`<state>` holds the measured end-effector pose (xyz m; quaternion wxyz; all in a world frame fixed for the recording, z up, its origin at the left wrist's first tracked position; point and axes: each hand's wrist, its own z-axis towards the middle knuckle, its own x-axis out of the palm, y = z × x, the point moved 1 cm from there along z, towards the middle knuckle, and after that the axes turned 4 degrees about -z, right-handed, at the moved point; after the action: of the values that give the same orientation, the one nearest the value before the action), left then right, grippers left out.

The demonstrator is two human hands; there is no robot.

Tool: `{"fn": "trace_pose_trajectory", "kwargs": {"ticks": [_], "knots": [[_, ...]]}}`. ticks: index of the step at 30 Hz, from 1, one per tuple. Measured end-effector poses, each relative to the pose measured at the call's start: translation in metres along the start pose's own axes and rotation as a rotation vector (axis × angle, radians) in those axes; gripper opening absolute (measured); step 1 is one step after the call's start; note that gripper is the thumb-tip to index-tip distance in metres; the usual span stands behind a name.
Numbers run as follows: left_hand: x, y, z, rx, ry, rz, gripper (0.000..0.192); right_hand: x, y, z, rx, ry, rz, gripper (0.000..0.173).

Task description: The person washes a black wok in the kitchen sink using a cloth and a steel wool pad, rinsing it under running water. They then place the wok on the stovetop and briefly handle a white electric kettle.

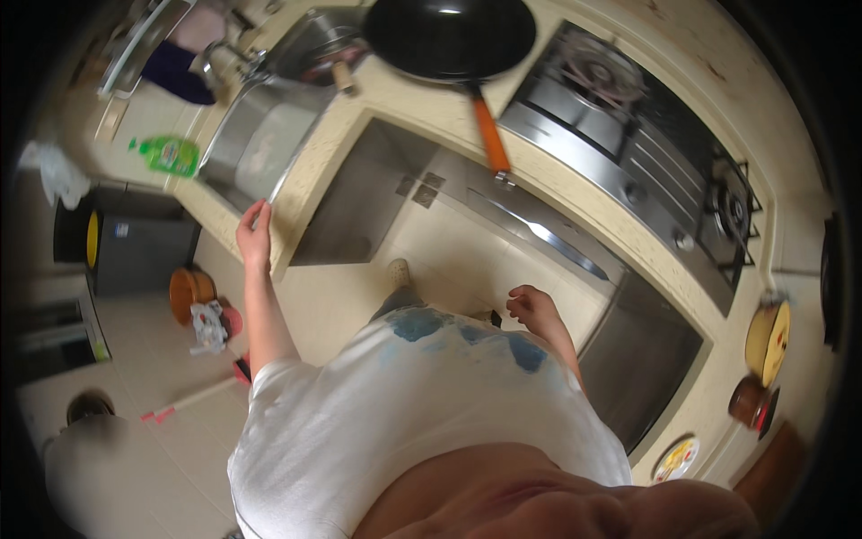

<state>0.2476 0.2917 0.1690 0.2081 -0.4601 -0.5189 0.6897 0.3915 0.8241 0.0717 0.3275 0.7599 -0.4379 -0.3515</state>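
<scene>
My left hand reaches to the front edge of the stainless steel sink, fingertips by the metal rim. Whether they touch it I cannot tell. Nothing shows in its loosely bent fingers. A pale translucent shape lies in this basin. My right hand hangs in front of my shirt with slightly curled fingers and holds nothing visible. Ahead on the counter sits a black wok, its orange handle jutting past the counter edge.
A gas hob is set into the counter to the right. Beside the sink lies a green bottle. A wooden handle sticks out from the second basin. A grey bin and an orange bucket stand at the left.
</scene>
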Motion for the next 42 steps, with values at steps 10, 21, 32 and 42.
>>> {"fn": "trace_pose_trajectory", "kwargs": {"ticks": [10,21,32,42], "knots": [[-0.046,0.097,0.15,-0.088,-0.037,-0.152,0.034,0.11,0.125,0.102,0.097,0.133,-0.1,0.024],[0.095,0.269,0.326,0.265,0.275,1.229,0.055,0.195,0.178,0.101,0.3,-0.021,-0.181,0.026],[0.047,0.187,0.285,0.371,0.954,0.895,0.032,0.247,0.216,0.086,0.052,-0.159,-0.299,0.028],[-0.063,0.12,0.183,0.58,0.628,0.897,0.025,0.348,0.173,0.042,0.033,-0.133,-0.178,0.029]]}}
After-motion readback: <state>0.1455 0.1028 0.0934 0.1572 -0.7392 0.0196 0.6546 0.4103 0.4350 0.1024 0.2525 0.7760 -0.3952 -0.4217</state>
